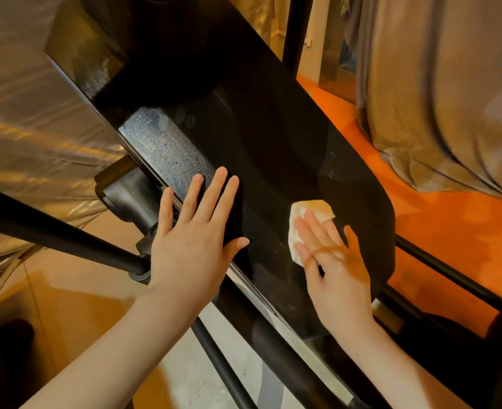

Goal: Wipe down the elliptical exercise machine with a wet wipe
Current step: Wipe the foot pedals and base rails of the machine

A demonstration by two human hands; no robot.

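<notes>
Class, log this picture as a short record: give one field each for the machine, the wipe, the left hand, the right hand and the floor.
machine: glossy black housing, black bars alongside
wipe: white, folded, flat on the housing
left hand: open, palm down on the housing, fingers spread
right hand: flat, pressing the wipe to the housing
floor: orange on the right side

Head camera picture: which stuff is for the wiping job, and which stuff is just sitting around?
For the job: wet wipe, black machine housing, right hand pressing the wipe, left hand flat on the housing.

Just around: grey curtain, orange floor, shiny plastic sheet.
</notes>
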